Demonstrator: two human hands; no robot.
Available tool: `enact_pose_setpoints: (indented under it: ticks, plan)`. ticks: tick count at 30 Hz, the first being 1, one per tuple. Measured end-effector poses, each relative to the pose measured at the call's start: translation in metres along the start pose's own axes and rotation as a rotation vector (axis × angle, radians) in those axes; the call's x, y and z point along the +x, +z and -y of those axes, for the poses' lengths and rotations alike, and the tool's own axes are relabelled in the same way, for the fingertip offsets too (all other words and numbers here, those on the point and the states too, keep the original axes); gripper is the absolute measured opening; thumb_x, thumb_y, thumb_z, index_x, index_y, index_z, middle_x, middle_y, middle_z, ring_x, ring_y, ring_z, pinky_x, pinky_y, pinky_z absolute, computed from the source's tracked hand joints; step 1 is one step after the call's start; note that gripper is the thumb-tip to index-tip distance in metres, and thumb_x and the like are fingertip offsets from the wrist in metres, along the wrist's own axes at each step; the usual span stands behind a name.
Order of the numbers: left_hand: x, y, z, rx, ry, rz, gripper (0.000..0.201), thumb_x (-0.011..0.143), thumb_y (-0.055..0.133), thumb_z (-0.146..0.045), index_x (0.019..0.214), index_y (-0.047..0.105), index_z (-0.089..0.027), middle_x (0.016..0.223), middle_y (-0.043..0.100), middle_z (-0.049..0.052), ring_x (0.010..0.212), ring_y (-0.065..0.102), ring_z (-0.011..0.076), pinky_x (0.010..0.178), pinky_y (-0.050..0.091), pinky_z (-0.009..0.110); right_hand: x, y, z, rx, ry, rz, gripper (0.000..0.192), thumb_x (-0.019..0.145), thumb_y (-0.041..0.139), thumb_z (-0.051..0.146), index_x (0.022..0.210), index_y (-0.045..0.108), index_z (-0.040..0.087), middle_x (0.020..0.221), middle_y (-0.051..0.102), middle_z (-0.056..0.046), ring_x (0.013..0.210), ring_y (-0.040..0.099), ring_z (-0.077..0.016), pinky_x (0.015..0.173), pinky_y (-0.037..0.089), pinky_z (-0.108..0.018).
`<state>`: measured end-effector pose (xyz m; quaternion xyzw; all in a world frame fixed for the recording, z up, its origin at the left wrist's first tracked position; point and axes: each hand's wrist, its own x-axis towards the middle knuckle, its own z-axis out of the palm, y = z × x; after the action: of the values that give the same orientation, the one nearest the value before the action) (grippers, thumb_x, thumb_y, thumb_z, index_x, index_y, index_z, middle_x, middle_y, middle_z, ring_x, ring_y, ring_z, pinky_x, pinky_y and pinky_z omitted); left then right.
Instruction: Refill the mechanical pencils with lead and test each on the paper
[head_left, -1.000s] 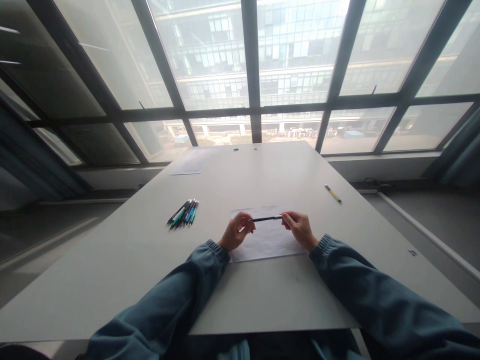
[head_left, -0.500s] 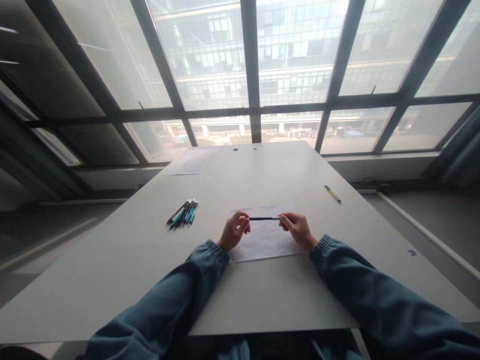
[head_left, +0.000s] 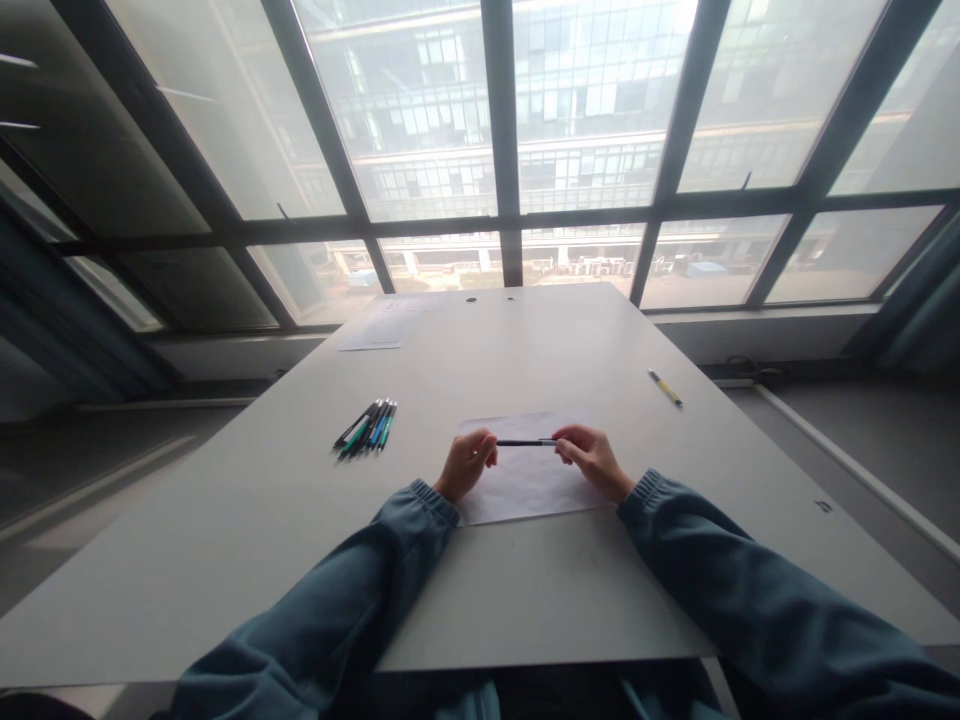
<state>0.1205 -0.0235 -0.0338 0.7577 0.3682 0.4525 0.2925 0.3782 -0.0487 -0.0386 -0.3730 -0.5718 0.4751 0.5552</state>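
Note:
A dark pen (head_left: 523, 443) with a pale section near its right end is held level between my two hands. My left hand (head_left: 466, 464) is closed on the pen's left end, thumb and fingers pinching it. At the other end, where the pale part and clip show, my right hand (head_left: 591, 460) pinches it too. Below the pen a white sheet of paper (head_left: 532, 490) lies flat on the table. The pen's tips are hidden by my fingers.
To the left lies a bunch of several pens (head_left: 367, 430) in black, green and blue. A yellow pen (head_left: 665, 387) rests near the right edge of the white table (head_left: 525, 350). More paper (head_left: 379, 325) lies at the far left, before tall windows (head_left: 585, 130).
The pen has dropped slightly and turned a little about its length, so its clip now shows by my right hand. My right fingers have shifted slightly left.

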Motion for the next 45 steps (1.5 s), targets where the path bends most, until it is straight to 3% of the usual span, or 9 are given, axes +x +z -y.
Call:
enact_pose_setpoints:
  ticks: [6,12,18,26,31,36,45]
  plan:
    - [0.0016,-0.0017,-0.0063,0.026,0.019,0.003,0.055,0.098,0.048,-0.047,0.059,0.064,-0.013,0.055,0.061,0.003,0.051,0.055,0.0101,0.053,0.041,0.022,0.0010,-0.0005,-0.0016,-0.012,-0.001,0.002,0.025,0.079,0.072,0.038,0.089,0.070,0.016,0.066,0.065,-0.001,0.055,0.054,-0.0116,0.051,0.044,-0.025]
    - [0.0052,-0.0022,-0.0067,0.045,0.107,-0.063,0.031,0.093,0.061,-0.040,0.093,0.078,-0.015,0.075,0.067,0.007,0.062,0.058,0.0125,0.053,0.043,0.023,0.0014,-0.0003,-0.0039,-0.011,-0.008,-0.002,0.026,0.081,0.069,0.040,0.089,0.069,0.015,0.065,0.064,-0.001,0.053,0.054,-0.0112,0.050,0.043,-0.024]
    - [0.0043,-0.0008,-0.0030,0.061,0.098,-0.098,0.026,0.090,0.065,-0.036,0.105,0.075,-0.017,0.081,0.071,0.006,0.068,0.062,0.0137,0.061,0.050,0.025,0.0014,0.0012,-0.0027,-0.014,-0.005,-0.007,0.026,0.081,0.069,0.040,0.088,0.069,0.015,0.064,0.064,-0.001,0.054,0.054,-0.0115,0.050,0.043,-0.025]
    - [0.0017,0.0012,-0.0067,-0.082,-0.022,-0.032,0.030,0.095,0.058,-0.038,0.106,0.070,-0.013,0.057,0.063,0.000,0.049,0.055,0.0095,0.051,0.047,0.021,0.0022,-0.0001,-0.0065,-0.038,-0.021,-0.023,0.022,0.079,0.069,0.035,0.091,0.069,0.016,0.067,0.065,-0.001,0.057,0.055,-0.0122,0.053,0.045,-0.025]
    - [0.0018,0.0010,-0.0052,-0.123,-0.058,-0.060,0.027,0.091,0.063,-0.040,0.086,0.067,-0.014,0.055,0.062,0.000,0.048,0.055,0.0096,0.048,0.045,0.021,0.0028,-0.0009,-0.0099,-0.046,-0.031,0.013,0.024,0.078,0.070,0.035,0.093,0.071,0.016,0.070,0.068,-0.003,0.058,0.057,-0.0131,0.053,0.047,-0.026]
    - [0.0028,-0.0002,-0.0061,-0.029,-0.003,-0.075,0.028,0.087,0.069,-0.039,0.073,0.067,-0.014,0.061,0.066,0.002,0.054,0.060,0.0108,0.054,0.048,0.022,0.0033,0.0000,-0.0086,-0.086,-0.058,-0.061,0.025,0.080,0.069,0.038,0.093,0.074,0.016,0.071,0.069,-0.004,0.058,0.058,-0.0134,0.054,0.048,-0.027]
    - [0.0034,0.0011,-0.0013,0.083,0.092,-0.087,0.026,0.078,0.077,-0.041,0.081,0.072,-0.016,0.072,0.072,0.004,0.065,0.064,0.0143,0.061,0.053,0.025,0.0044,-0.0002,-0.0067,-0.097,-0.066,-0.127,0.026,0.081,0.068,0.037,0.093,0.074,0.015,0.068,0.068,-0.004,0.057,0.058,-0.0137,0.053,0.048,-0.027]
